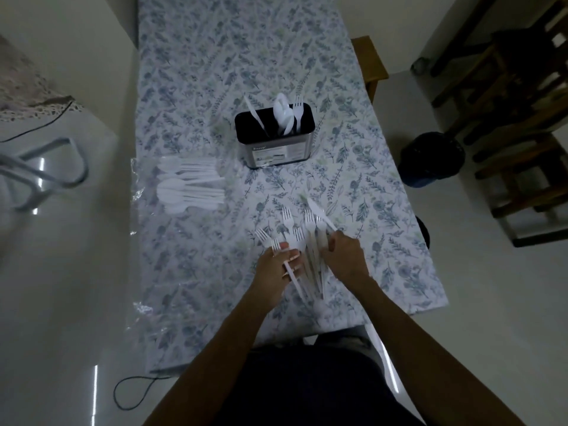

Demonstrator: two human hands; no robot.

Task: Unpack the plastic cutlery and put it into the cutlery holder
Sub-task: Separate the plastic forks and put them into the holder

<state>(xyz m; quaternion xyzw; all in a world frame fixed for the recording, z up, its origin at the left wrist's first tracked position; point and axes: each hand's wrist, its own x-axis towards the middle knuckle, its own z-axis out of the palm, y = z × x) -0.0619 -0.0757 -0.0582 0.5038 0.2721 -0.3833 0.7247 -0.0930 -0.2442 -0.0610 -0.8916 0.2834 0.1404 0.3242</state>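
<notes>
A pile of white plastic forks (302,238) and a knife (318,212) lies fanned out on the near part of the table. My left hand (278,267) grips one fork by its handle at the pile's left side. My right hand (345,255) curls its fingers round handles on the pile's right side. Farther back stands the dark oblong cutlery holder (276,150), holding a knife, spoons and a fork. At the table's left edge, white spoons (189,187) lie in a clear plastic bag.
The table carries a floral cloth (215,56). A dark bin (431,158) and wooden chairs (522,118) stand on the floor to the right. A metal frame (46,170) and a cable (132,392) are on the left floor.
</notes>
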